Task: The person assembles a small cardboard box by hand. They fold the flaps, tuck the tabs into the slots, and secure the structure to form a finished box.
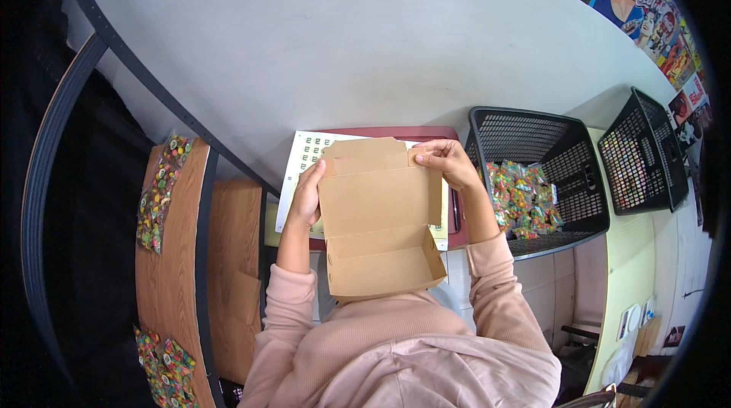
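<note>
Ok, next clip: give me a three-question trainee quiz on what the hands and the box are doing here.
1. True or false: the cardboard box has its lid closed.
2. Which hand grips the lid's upper corner: A) left hand B) right hand?
3. What fills the nearer black basket?

Key: 1. False, the lid stands open. 2. B; the left hand holds the lid's side edge. 3. Small bags of colourful sweets.

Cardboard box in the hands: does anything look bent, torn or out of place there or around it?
Nothing stands out. The cardboard box is open and looks undamaged, its lid held up by the left hand and right hand. The candy packets sit inside the black basket, none spilled beside it.
</note>
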